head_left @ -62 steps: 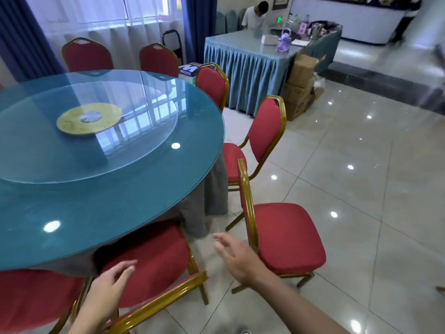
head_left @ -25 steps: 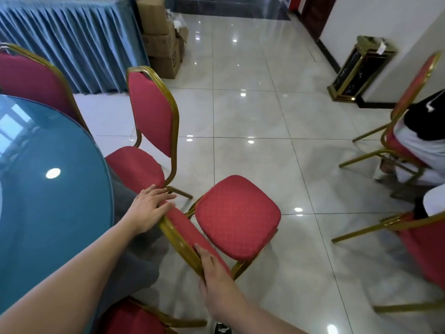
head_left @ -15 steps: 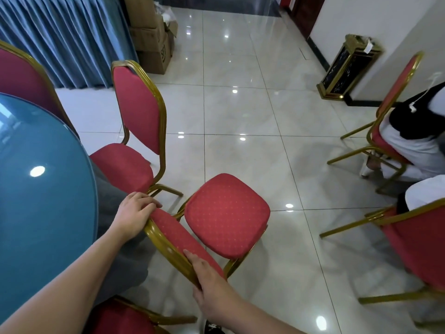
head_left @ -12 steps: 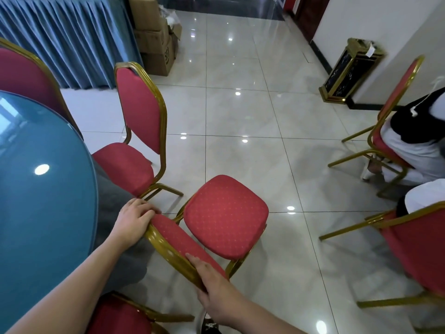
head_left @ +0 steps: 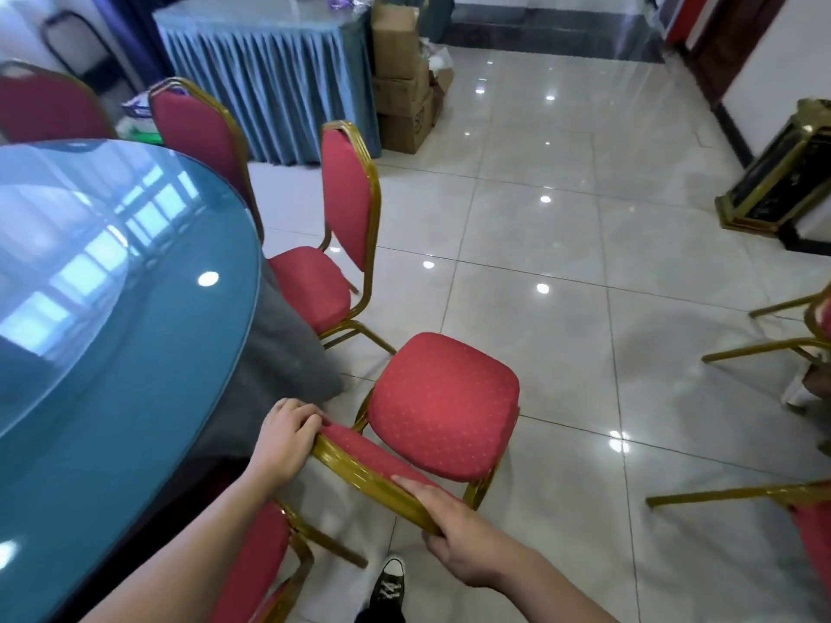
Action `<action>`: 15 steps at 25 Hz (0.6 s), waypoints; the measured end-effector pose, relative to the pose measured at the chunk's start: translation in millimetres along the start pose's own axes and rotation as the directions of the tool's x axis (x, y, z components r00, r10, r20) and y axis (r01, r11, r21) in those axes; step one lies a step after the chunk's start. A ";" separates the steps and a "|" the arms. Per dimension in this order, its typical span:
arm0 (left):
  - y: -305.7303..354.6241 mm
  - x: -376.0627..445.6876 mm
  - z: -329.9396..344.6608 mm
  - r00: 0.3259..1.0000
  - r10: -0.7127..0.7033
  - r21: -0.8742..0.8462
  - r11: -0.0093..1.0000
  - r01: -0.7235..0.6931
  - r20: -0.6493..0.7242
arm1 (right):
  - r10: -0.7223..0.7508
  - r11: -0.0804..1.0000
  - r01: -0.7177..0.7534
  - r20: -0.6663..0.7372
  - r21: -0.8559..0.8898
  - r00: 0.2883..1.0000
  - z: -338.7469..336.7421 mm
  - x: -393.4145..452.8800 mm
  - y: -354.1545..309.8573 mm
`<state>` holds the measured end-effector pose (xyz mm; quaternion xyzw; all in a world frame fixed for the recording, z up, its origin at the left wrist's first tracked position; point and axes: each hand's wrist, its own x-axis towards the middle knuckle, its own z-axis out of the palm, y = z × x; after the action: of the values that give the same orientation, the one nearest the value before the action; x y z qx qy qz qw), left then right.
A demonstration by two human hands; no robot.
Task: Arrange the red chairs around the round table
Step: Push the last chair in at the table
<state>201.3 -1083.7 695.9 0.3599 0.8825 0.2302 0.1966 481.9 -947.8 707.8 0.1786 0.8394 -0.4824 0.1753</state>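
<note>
The red chair point(head_left: 443, 404), just beside the round table point(head_left: 112, 308), is still gripped at its backrest by the left hand point(head_left: 285, 438) and right hand point(head_left: 467, 532); it is still turned away, so rotation is needed.

A red chair point(head_left: 443, 400) has dotted cloth padding and a shiny gold metal frame. The round table point(head_left: 112, 353) top is glossy glass. Floor tiles point(head_left: 562, 218) gleam.

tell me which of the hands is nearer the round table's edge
Left. The left hand grips the held chair's backrest at the end beside the round table and its grey cloth; the right hand grips the far end, out over the floor.
</note>
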 end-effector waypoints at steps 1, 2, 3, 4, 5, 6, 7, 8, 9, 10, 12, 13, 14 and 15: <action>2.9 -12.6 4.9 1.000 -0.022 -0.003 1.000 0.022 -0.014 | -0.010 1.000 0.010 0.020 -0.014 1.000 -2.4 -6.9 5.9; 7.0 -26.4 10.8 0.998 -0.044 -0.009 0.999 0.043 -0.033 | -0.017 0.999 0.018 0.043 -0.031 0.999 -5.6 -14.3 11.9; 11.6 -39.3 16.8 0.996 -0.066 -0.018 0.998 0.065 -0.058 | -0.019 0.999 0.022 0.067 -0.047 0.998 -8.7 -20.7 17.0; 17.5 -51.4 23.7 0.992 -0.091 -0.025 0.996 0.089 -0.085 | -0.023 0.998 0.028 0.089 -0.064 0.996 -12.7 -27.3 22.6; 24.6 -63.8 30.4 0.987 -0.121 -0.035 0.992 0.118 -0.108 | -0.032 0.996 0.041 0.111 -0.085 0.993 -17.3 -34.4 28.2; 31.1 -75.0 36.2 0.979 -0.149 -0.047 0.988 0.144 -0.136 | -0.043 0.993 0.057 0.126 -0.103 0.991 -21.7 -39.9 33.5; 39.6 -88.0 42.5 0.970 -0.180 -0.055 0.983 0.174 -0.160 | -0.059 0.989 0.077 0.140 -0.125 0.988 -27.2 -46.7 39.5; 46.3 -99.8 48.7 0.966 -0.195 -0.041 0.981 0.191 -0.168 | -0.074 0.986 0.095 0.152 -0.139 0.986 -32.7 -51.6 44.8; 54.3 -111.4 55.1 0.966 -0.190 0.010 0.981 0.195 -0.174 | -0.084 0.983 0.110 0.165 -0.149 0.983 -38.6 -56.7 49.6; 62.0 -122.1 62.5 0.968 -0.180 0.067 0.979 0.194 -0.172 | -0.090 0.980 0.119 0.180 -0.159 0.980 -45.4 -62.5 54.2; 77.9 -138.6 73.5 0.954 -0.217 0.077 0.968 0.237 -0.205 | -0.081 0.978 0.119 0.213 -0.170 0.974 -59.1 -69.8 63.0; 86.8 -143.9 80.0 0.943 -0.237 0.070 0.963 0.260 -0.233 | -0.081 0.977 0.124 0.231 -0.176 0.970 -66.8 -71.5 67.6; 94.2 -147.1 87.7 0.937 -0.247 0.081 0.958 0.274 -0.248 | -0.085 0.972 0.136 0.251 -0.191 0.964 -75.8 -72.9 72.6; 103.6 -148.6 94.8 0.926 -0.273 0.081 0.950 0.303 -0.261 | -0.089 0.965 0.151 0.271 -0.216 0.958 -86.4 -73.5 77.4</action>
<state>404.9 -1100.6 702.1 0.2060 0.9555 0.1885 0.0952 572.0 -845.6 725.2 0.0406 0.8698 -0.4088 0.2735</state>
